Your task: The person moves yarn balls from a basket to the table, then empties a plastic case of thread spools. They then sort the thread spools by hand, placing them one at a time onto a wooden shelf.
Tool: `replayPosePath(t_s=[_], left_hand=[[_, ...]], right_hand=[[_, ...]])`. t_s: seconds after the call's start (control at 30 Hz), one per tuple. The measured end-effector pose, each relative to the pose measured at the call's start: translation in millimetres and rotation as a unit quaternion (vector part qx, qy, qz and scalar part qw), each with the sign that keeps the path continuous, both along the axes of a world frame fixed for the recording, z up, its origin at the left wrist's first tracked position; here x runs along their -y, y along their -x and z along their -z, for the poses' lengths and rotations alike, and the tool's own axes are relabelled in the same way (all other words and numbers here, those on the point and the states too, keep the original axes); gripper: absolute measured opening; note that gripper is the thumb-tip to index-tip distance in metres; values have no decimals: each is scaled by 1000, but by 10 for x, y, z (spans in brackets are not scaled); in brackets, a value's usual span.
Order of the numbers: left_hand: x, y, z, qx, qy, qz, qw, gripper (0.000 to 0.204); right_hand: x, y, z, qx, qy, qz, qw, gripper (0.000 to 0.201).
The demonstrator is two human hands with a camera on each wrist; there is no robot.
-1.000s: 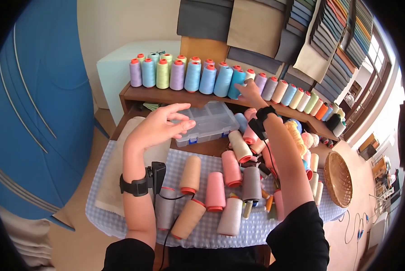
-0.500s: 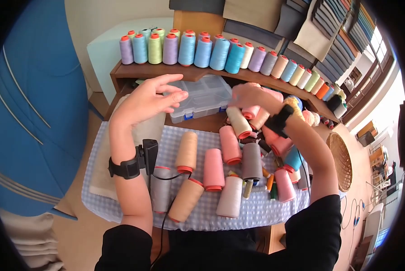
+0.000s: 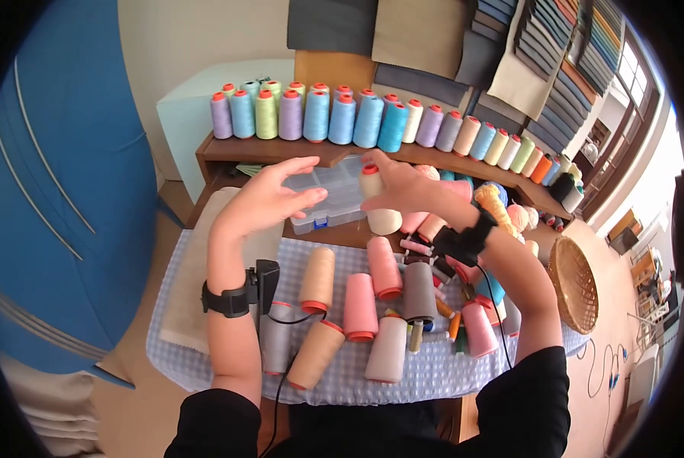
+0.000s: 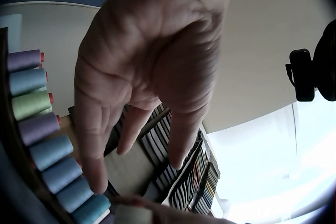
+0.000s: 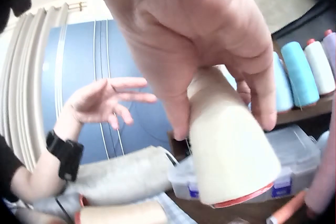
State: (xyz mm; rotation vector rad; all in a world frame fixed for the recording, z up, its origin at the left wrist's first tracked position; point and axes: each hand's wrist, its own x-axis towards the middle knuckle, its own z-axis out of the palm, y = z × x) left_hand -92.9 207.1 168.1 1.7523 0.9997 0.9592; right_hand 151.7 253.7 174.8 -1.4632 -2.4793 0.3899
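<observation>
My right hand grips a cream thread cone near its top, holding it above the table by the clear plastic case. In the right wrist view the cone hangs between thumb and fingers, its red base rim at the bottom. My left hand is raised in the air left of the cone, fingers spread and apart, holding nothing. The left wrist view shows that hand with its palm and fingers bare. Pink, beige and grey cones lie or stand on the checked cloth.
A wooden shelf behind carries a long row of coloured cones. Small spools and yarn balls are heaped at right, beside a wicker basket. Beige fabric lies at left. Fabric samples hang behind.
My right hand has gone from the shelf row down to the heap, and has lifted the cream cone from there, leftward. My left hand stays raised with its fingers apart.
</observation>
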Motion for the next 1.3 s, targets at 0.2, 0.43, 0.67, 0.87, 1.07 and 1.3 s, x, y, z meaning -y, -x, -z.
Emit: replayPosePath(t_s=[0.2, 0.43, 0.67, 0.87, 1.07, 1.3], left_hand=[[6, -78, 14, 37, 17, 97, 994, 60], [22, -11, -82, 68, -4, 40, 997, 17], [79, -11, -126, 120, 28, 95, 988, 18], [126, 19, -125, 102, 44, 151, 982, 21], [57, 26, -36, 62, -27, 160, 985, 15], [80, -96, -91, 189, 24, 136, 972, 16]], right_hand=[[385, 284, -470, -166, -16, -87, 982, 78], [393, 214, -441, -230, 8, -78, 970, 75], [439, 169, -472, -440, 185, -149, 866, 70], [666, 277, -533, -467, 264, -240, 809, 61], [787, 347, -445, -554, 355, -240, 713, 52], [529, 276, -345, -685, 172, -144, 693, 46]])
